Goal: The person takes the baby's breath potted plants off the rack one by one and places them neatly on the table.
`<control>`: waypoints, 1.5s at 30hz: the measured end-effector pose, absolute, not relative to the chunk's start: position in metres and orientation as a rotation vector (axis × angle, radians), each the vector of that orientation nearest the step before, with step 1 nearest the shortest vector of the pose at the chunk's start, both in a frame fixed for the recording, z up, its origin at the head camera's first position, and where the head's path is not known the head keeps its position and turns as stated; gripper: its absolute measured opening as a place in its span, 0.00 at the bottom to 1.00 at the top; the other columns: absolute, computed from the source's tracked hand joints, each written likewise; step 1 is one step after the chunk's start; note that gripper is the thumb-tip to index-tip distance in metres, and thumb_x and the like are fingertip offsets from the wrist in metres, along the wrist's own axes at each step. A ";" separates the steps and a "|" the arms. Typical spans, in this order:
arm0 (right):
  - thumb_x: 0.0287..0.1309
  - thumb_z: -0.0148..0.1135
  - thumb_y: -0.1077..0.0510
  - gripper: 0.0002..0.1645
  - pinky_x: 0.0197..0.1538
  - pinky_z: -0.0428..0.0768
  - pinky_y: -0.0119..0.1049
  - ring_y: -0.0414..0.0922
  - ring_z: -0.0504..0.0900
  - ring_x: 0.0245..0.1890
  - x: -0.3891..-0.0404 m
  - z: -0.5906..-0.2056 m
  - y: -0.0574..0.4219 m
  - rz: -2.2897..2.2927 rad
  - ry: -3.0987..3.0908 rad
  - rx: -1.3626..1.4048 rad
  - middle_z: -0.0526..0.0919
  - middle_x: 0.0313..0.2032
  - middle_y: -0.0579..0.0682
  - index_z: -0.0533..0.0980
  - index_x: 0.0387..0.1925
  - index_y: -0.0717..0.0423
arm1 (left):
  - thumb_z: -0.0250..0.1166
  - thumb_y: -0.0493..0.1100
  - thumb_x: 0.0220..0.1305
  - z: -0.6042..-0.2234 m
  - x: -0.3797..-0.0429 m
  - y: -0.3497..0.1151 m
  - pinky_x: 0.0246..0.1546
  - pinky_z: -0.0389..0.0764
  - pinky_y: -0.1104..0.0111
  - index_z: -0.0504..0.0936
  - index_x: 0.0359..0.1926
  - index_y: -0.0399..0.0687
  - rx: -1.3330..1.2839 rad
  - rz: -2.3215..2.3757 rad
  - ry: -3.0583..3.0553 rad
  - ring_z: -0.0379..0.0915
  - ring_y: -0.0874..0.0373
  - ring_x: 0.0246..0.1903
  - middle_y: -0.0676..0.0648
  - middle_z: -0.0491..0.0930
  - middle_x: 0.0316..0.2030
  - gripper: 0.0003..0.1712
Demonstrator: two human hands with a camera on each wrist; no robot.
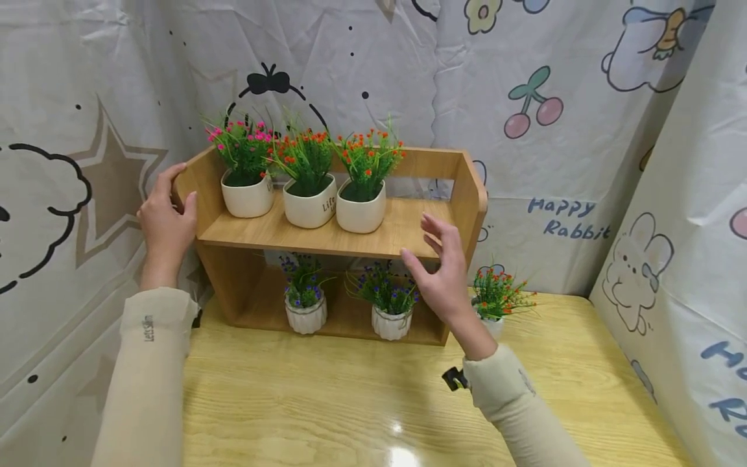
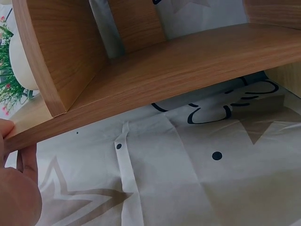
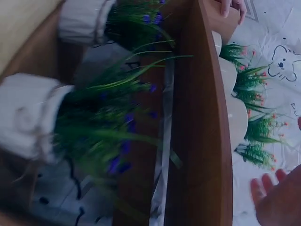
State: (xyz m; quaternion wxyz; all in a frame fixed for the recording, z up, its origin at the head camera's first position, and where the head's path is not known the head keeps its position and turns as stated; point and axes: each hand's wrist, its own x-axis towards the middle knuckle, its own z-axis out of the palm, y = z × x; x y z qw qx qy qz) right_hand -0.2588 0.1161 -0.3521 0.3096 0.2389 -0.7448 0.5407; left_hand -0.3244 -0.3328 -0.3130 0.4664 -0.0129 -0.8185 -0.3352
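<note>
A two-tier wooden shelf (image 1: 408,233) stands on the table. My left hand (image 1: 168,220) grips its left side panel, thumb on the inner face and fingers on the outer; the left wrist view shows the panel edge (image 2: 28,134) between them. On the upper board stand three white pots with artificial flowers: a pink one (image 1: 246,194) at the left, an orange-red one (image 1: 310,204) in the middle and another orange-red one (image 1: 362,209) to its right. My right hand (image 1: 443,272), holding nothing, hovers before the board's right front, thumb and fingers apart.
Below, two ribbed white pots with purple flowers, one left (image 1: 306,314) and one right (image 1: 391,322), stand on the lower tier. A pot of orange-red flowers (image 1: 498,295) sits on the table (image 1: 327,402) beside the shelf's right side. A printed curtain (image 1: 397,78) hangs behind.
</note>
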 end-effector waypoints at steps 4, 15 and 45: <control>0.64 0.71 0.52 0.47 0.74 0.68 0.49 0.51 0.66 0.73 -0.287 -0.334 0.095 1.498 -2.157 0.603 0.65 0.71 0.58 0.59 0.78 0.52 | 0.60 0.40 0.72 -0.314 -0.327 -0.332 0.47 0.62 0.45 0.74 0.71 0.56 -0.028 -0.816 -2.002 0.74 0.33 0.40 0.30 0.81 0.50 0.27; 0.58 0.75 0.44 0.62 0.76 0.62 0.54 0.58 0.59 0.78 -0.346 -0.316 0.067 1.609 -2.361 0.512 0.55 0.78 0.59 0.48 0.82 0.51 | 0.62 0.39 0.71 -0.315 -0.328 -0.334 0.35 0.62 0.56 0.76 0.69 0.56 -0.013 -0.773 -1.980 0.61 0.64 0.28 0.32 0.77 0.34 0.27; 0.49 0.82 0.47 0.67 0.74 0.67 0.49 0.54 0.63 0.76 -0.361 -0.314 0.059 1.725 -2.418 0.363 0.60 0.77 0.56 0.50 0.82 0.51 | 0.61 0.41 0.73 -0.316 -0.327 -0.331 0.42 0.64 0.52 0.74 0.71 0.57 0.003 -0.806 -1.999 0.75 0.34 0.38 0.32 0.83 0.55 0.27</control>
